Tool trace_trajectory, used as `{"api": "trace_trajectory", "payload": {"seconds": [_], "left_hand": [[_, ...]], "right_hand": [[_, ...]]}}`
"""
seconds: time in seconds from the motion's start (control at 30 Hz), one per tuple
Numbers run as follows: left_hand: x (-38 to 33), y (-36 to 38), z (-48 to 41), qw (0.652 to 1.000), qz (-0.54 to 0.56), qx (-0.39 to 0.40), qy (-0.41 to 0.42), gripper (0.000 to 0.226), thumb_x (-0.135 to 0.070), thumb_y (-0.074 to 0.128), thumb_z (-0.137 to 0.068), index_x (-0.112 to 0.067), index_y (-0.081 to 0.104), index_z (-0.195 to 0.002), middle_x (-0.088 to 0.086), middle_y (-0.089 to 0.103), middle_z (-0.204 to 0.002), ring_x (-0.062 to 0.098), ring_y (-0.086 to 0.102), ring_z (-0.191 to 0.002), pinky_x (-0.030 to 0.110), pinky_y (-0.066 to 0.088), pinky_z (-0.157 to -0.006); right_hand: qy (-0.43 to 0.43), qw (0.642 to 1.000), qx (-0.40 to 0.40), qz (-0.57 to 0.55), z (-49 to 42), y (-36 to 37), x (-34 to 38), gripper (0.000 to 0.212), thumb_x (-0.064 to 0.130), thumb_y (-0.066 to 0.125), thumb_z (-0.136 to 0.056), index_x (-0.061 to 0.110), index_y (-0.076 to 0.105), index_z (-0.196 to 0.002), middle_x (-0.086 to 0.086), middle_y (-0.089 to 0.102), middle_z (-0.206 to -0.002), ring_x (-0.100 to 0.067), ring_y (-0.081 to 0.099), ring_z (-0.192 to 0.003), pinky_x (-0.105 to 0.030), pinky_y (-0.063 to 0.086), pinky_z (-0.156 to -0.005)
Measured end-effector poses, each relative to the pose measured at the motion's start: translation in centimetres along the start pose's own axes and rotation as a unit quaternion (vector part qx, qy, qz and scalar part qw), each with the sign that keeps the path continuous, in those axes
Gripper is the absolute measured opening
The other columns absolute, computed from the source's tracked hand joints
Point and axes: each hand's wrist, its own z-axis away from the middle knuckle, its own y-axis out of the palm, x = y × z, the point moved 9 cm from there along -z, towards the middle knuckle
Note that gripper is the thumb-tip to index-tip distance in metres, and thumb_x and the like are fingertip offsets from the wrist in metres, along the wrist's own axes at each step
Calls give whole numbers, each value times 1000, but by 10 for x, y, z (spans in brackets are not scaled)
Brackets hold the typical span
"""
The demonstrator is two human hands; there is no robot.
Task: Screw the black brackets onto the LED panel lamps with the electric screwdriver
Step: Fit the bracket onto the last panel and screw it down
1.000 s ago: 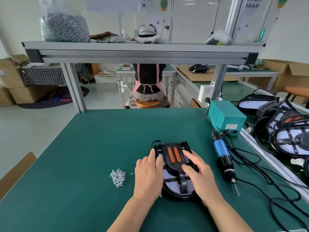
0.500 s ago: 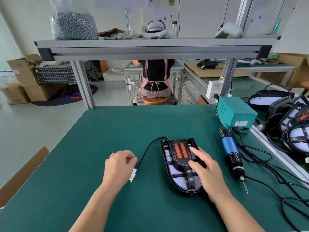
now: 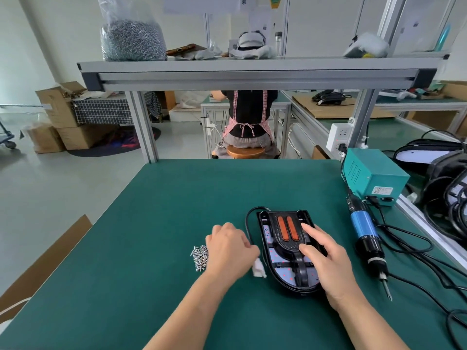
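Note:
A black LED panel lamp [image 3: 271, 251] lies face down near the front of the green mat [image 3: 177, 210]. On it sits a black bracket [image 3: 300, 269] with two orange strips. My right hand [image 3: 328, 261] rests flat on the bracket's right side with its fingers spread. My left hand [image 3: 228, 251] is curled just left of the lamp, over the lamp's black cable [image 3: 249, 218]. The cable's white connector [image 3: 259, 269] pokes out from under its fingers. A small pile of screws [image 3: 199, 257] lies left of that hand. The electric screwdriver [image 3: 364, 233] lies untouched to the right of the lamp.
A teal power box [image 3: 374, 178] stands at the back right, and black cables [image 3: 417, 251] trail across the mat's right side. More lamps [image 3: 444, 188] are stacked beyond the right edge. An overhead shelf [image 3: 252, 72] holds a bag of screws [image 3: 131, 36]. A person sits at the bench behind.
My left hand went from the lamp out left to the screw pile, then back toward the lamp with the white connector beside it. The pile shows again. My right hand stayed on the bracket.

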Motion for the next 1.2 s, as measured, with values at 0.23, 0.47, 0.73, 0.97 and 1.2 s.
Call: {"api": "trace_trajectory", "payload": {"seconds": [0.23,0.47,0.73,0.97,1.2], "left_hand": [[-31,23,-1,998,-20,0,54,20,-16,48,-91,-8,65,-86,5,60,-100,22,37,-89,33,27,-77],[-28,39,7,977,180,112,31,14,7,47,-84,9,61,-84,11,61,-95,25,53,-89,32,43,-79],[-33,28,2,996,83,36,14,15,0,49,-85,-10,54,-95,9,48,-119,28,45,-109,27,39,-90],[21,-40,2,990,88,-104,26,17,-14,61,-92,-19,66,-107,-6,52,-115,18,55,-103,30,39,-90],[70,-46,8,999,7,23,22,17,-32,69,-85,-44,59,-81,-17,54,-115,11,33,-120,30,19,-97]], "right_hand": [[-12,999,-21,-36,-5,-8,5,45,-2,64,-92,24,68,-129,5,56,-145,-2,47,-134,-17,34,-104],[-38,998,8,-46,-7,-4,9,49,5,71,-91,31,65,-133,13,52,-148,15,43,-132,-13,35,-104],[-27,999,-8,-29,-13,-3,2,44,8,72,-91,34,68,-127,10,54,-147,11,46,-131,-20,34,-109],[-20,1000,-14,10,-16,-4,-3,40,12,73,-91,37,69,-123,9,55,-146,5,48,-132,-20,33,-109],[-23,1000,-19,2,-12,-2,5,43,8,71,-91,48,68,-108,17,59,-136,20,50,-119,-36,39,-115]]}}
